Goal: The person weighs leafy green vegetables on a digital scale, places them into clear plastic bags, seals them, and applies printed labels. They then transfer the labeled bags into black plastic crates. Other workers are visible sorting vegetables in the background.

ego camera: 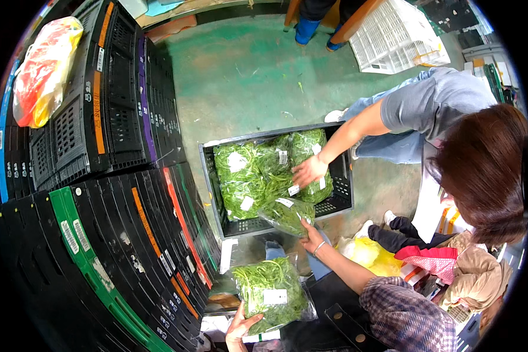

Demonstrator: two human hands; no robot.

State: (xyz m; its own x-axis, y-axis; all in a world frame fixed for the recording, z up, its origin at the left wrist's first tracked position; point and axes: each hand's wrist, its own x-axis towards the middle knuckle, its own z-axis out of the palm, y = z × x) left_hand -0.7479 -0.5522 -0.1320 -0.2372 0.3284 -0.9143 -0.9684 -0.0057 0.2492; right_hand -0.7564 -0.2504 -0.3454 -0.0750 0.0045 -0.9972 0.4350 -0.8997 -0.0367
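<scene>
My left hand [243,325] grips the lower left edge of a clear plastic bag of leafy greens [270,275], close to my body, with a white label facing up. With my right hand [312,237] I hold the corner of another bag of greens [290,218], which hangs over the near rim of a black plastic crate [351,189]. Inside the crate lie several bagged greens [240,163], most bearing white labels. A co-worker's hand [310,171] reaches over the crate's right side and rests on the bags there.
Tall stacks of black plastic crates [127,246] stand at my left, with a red and yellow plastic bag [48,72] on top. The co-worker [440,105] leans in from the right. A white perforated crate [398,39] and another person's blue boots [308,31] are at the back.
</scene>
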